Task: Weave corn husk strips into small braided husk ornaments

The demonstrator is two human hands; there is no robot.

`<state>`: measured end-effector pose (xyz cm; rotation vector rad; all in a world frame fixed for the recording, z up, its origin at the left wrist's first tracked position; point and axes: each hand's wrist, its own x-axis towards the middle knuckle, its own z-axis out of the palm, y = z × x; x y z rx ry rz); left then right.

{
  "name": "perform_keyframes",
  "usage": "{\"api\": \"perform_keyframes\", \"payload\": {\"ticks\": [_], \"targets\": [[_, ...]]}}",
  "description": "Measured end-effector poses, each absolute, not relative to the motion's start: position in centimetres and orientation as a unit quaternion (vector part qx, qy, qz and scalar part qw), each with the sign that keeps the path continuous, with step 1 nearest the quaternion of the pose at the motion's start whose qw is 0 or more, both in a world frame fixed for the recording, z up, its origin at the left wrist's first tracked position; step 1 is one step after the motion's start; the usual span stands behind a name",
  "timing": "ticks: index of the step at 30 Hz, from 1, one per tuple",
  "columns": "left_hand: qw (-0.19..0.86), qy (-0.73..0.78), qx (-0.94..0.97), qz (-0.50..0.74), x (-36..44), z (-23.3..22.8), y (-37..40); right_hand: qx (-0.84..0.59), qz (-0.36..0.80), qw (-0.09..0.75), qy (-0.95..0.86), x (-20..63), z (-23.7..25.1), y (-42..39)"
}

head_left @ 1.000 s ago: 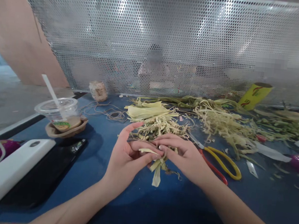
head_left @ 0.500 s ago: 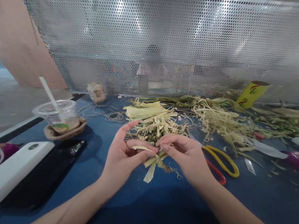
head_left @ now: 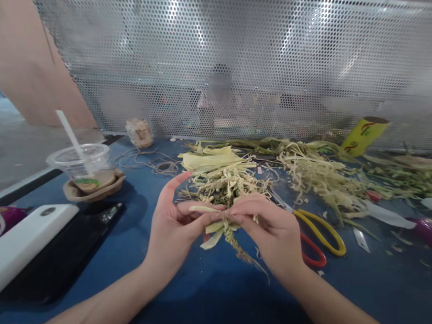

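Note:
My left hand (head_left: 173,229) is closed in a pinch on a pale corn husk strip (head_left: 199,209), its index finger raised apart. Fingertips of my right hand (head_left: 275,236) meet the left ones and pinch the same piece, partly hidden by the fingers. Below the fingers hang a husk flap (head_left: 214,239) and a thin, knobbly twisted strand (head_left: 240,251) with a frayed end. Just behind both hands lies a heap of knotted, shredded husk (head_left: 232,184), with broad yellowish husk leaves (head_left: 212,161) beyond it. Scissors (head_left: 323,233) with one yellow and one red handle lie right of my right hand.
On the left stand a lidded plastic cup (head_left: 89,170) with a straw, a white power bank (head_left: 20,250) and a black phone (head_left: 65,254). Twine (head_left: 158,164) lies behind. Shredded husk (head_left: 314,176), a yellow tube (head_left: 365,135) and a blade (head_left: 362,240) are right. A perforated metal screen (head_left: 250,43) closes the back.
My right hand has shifted slightly right and down, its fingers more closed over the pinch. The twisted strand now hangs lower and longer, and the husk flap has swung up and left.

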<state>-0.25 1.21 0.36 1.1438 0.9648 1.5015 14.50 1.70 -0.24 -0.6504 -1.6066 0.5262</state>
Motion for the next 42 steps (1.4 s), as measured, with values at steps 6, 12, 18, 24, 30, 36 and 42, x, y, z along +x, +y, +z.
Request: {"api": "perform_keyframes", "payload": {"ticks": [6, 12, 18, 24, 30, 36, 42], "targets": [[0.435, 0.412, 0.517, 0.611, 0.0, 0.4, 0.8, -0.352, 0.263, 0.622, -0.648, 14.0, -0.8, 1.4], [0.453, 0.403, 0.51, 0.611, 0.0, 0.3, 1.0, -0.312, 0.085, 0.604, -0.728, 13.9, -0.4, 1.0], [0.503, 0.387, 0.478, 0.607, -0.3, 0.0, 1.3, -0.306, 0.031, 0.532, -0.789, 14.3, -1.0, 0.8], [0.477, 0.396, 0.482, 0.619, -0.4, 0.1, 1.1, -0.306, -0.026, 0.51, -0.803, 14.1, -1.5, 0.9], [0.441, 0.399, 0.497, 0.632, 0.0, 0.3, 0.9, -0.332, -0.037, 0.53, -0.78, 13.9, -1.3, 1.0], [0.381, 0.406, 0.518, 0.649, -0.1, 0.3, 0.4, -0.387, -0.041, 0.567, -0.726, 13.9, -0.9, 1.0], [0.342, 0.381, 0.545, 0.664, -0.2, -0.1, 0.3, -0.382, -0.131, 0.563, -0.721, 13.7, -0.6, 0.9]]}}
